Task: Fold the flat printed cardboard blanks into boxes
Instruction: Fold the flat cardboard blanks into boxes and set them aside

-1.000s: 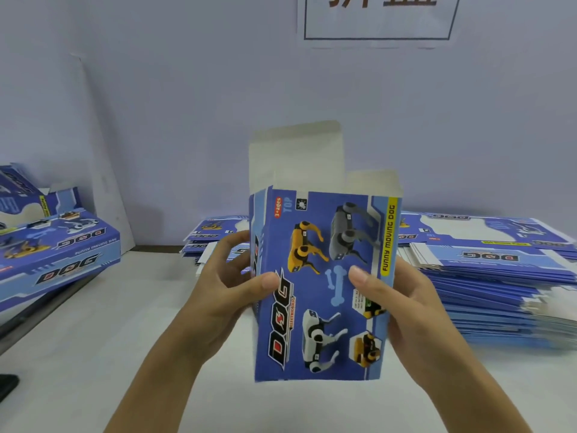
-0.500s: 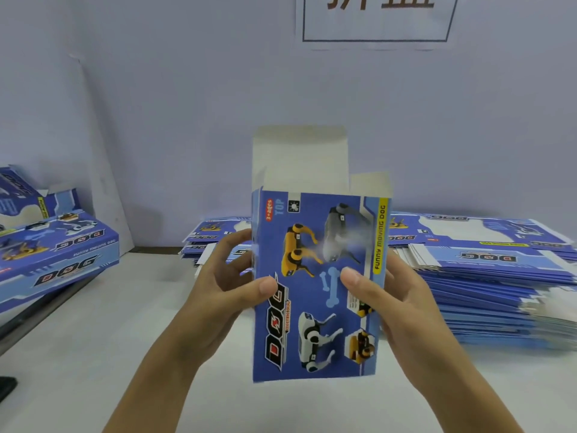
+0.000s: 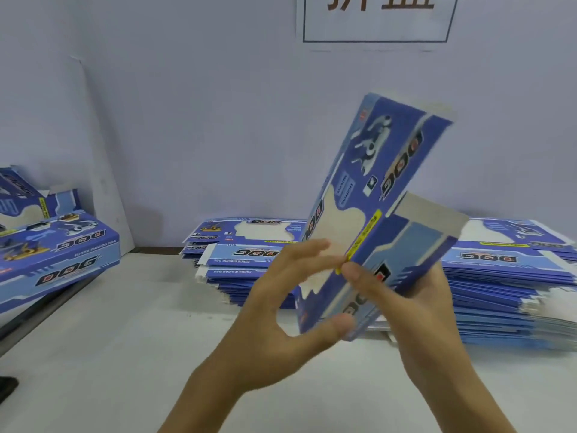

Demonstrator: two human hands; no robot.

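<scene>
Tilting box (image 3: 371, 195) held between both hands.

A half-folded box (image 3: 374, 214) is held tilted above the table (image 3: 125, 354) at centre, left hand (image 3: 281, 314) at its seven o'clock, right hand (image 3: 415, 310) at five. Behind, at twelve to three, lie stacked flat blanks (image 3: 499, 292). Finished boxes (image 3: 59, 254) sit at nine.
</scene>
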